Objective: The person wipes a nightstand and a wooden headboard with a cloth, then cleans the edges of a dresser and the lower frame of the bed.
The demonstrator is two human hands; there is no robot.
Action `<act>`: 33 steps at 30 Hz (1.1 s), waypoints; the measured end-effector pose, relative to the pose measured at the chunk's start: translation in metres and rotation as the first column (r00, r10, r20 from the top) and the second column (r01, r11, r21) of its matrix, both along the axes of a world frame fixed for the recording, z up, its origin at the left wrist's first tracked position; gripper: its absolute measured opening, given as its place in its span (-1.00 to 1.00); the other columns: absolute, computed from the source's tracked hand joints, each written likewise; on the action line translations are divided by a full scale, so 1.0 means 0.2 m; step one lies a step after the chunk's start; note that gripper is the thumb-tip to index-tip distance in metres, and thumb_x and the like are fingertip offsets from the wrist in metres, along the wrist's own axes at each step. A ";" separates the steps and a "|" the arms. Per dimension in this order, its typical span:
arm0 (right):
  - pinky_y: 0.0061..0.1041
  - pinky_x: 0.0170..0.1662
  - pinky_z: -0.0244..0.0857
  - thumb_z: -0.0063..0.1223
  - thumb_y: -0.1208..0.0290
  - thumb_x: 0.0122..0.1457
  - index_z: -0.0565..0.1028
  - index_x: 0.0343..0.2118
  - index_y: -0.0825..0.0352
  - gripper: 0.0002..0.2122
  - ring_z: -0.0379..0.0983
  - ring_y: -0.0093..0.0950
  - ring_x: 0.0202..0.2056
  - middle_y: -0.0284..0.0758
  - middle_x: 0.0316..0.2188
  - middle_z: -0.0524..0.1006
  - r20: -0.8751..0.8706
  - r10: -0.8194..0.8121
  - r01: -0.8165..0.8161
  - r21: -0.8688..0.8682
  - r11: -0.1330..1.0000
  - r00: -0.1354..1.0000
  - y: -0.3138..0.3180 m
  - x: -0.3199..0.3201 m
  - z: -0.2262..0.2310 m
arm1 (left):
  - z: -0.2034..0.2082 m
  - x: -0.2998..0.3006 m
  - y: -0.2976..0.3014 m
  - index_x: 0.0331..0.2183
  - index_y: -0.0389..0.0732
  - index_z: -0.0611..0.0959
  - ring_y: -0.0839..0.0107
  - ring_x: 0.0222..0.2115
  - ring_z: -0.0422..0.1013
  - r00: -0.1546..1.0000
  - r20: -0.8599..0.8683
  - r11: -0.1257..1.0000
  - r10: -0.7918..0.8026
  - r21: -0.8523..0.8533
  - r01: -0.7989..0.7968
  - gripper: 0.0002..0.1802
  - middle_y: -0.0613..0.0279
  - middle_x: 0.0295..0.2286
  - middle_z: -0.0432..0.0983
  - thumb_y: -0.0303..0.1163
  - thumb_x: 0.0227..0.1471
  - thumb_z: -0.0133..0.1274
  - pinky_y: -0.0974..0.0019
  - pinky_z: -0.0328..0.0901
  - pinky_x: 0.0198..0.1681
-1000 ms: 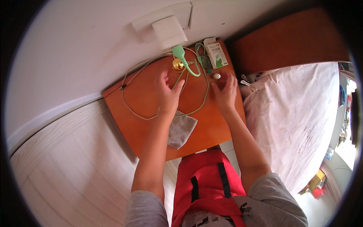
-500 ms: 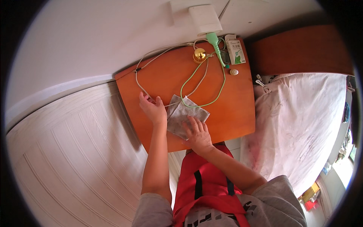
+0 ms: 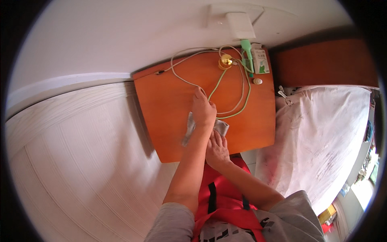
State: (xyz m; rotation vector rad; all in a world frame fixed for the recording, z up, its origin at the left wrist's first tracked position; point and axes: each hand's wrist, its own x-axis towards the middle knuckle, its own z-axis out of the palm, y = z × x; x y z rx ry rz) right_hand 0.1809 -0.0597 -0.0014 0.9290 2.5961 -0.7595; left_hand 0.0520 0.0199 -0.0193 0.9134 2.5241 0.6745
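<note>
My left hand (image 3: pixel 203 109) is over the middle of the brown tabletop (image 3: pixel 169 117), its fingers closed round a white cable (image 3: pixel 185 80). A green cable (image 3: pixel 218 85) passes close to that hand; whether the fingers hold it too is hidden. Beneath the left wrist lies a crumpled grey cloth (image 3: pixel 222 128), partly covered by the arm. My right hand (image 3: pixel 218 151) rests at the cloth's near edge, fingers stretched forward onto it.
A shiny gold round object (image 3: pixel 225 61) stands at the back among the cable loops. Beside it are a green plug (image 3: pixel 246 46) below a white wall box (image 3: pixel 240 25), a small carton (image 3: pixel 261 60) and a little white-capped bottle (image 3: pixel 257 81). A pale-covered bed (image 3: pixel 318 133) adjoins on the right.
My left hand has moved right and closed on the white cable, drawing its loop along. The cloth has become bunched beneath my hands. The whole view has shifted slightly.
</note>
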 end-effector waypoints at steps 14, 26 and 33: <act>-0.24 0.18 -0.27 -0.19 0.15 0.01 -0.07 0.15 0.40 -0.32 -0.11 -0.19 0.15 -0.15 0.20 -0.15 -0.361 -0.256 0.297 0.062 0.953 0.897 0.34 -0.79 -0.14 | 0.45 -0.16 0.19 -0.03 -0.26 0.29 0.57 -0.52 0.29 0.548 0.836 0.859 -0.036 0.306 -0.411 -0.38 0.29 -0.48 0.30 -0.52 -0.23 0.03 0.50 0.24 -0.46; -0.34 0.18 -0.31 -0.18 0.24 0.03 0.07 0.13 0.22 -0.45 -0.15 -0.49 0.16 -0.42 0.17 0.01 -0.242 0.281 -0.253 0.142 0.957 0.929 0.21 -1.16 -0.19 | 0.34 -0.44 0.15 -0.01 -0.17 0.33 0.58 -0.53 0.27 0.832 0.516 0.801 -0.202 0.576 -0.163 -0.40 0.30 -0.46 0.31 -0.51 -0.19 0.04 0.50 0.25 -0.51; -0.44 0.19 -0.34 -0.12 0.00 -0.01 0.06 0.14 0.18 -0.34 -0.18 -0.47 0.20 -0.42 0.20 -0.02 -0.148 0.557 -0.567 -0.031 0.823 0.817 -0.09 -0.59 -0.09 | 0.14 -0.72 0.01 -0.07 -0.11 0.42 0.58 -0.41 0.28 0.833 0.541 0.957 -0.120 0.286 -0.048 -0.51 0.37 -0.46 0.34 -0.54 -0.13 0.02 0.48 0.23 -0.33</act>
